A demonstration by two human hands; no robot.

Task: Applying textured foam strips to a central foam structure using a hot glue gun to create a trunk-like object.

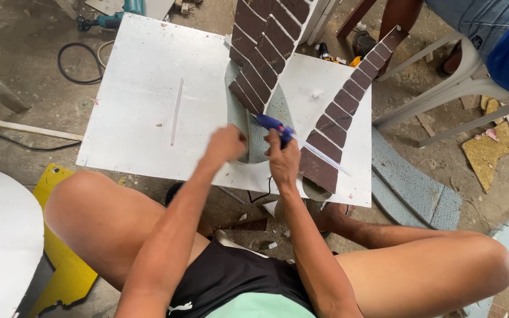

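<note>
My right hand (283,160) grips a blue glue gun (274,126) with a clear glue stick (327,158) trailing from its back, its nozzle pointing at a grey curved foam piece (279,107). My left hand (226,143) is closed against the edge of that foam piece, just left of the gun. Brown brick-like tiles cover a tall strip (264,42) rising above the foam. A second tiled strip (343,112) slants to the right of my right hand. All rest on a white board (142,88).
A loose clear glue stick (176,112) lies on the board's left half. A drill (113,19) and black cable (78,62) lie on the floor beyond. Another person sits on a white plastic chair (449,88) at the right. Grey foam offcuts (416,191) lie nearby.
</note>
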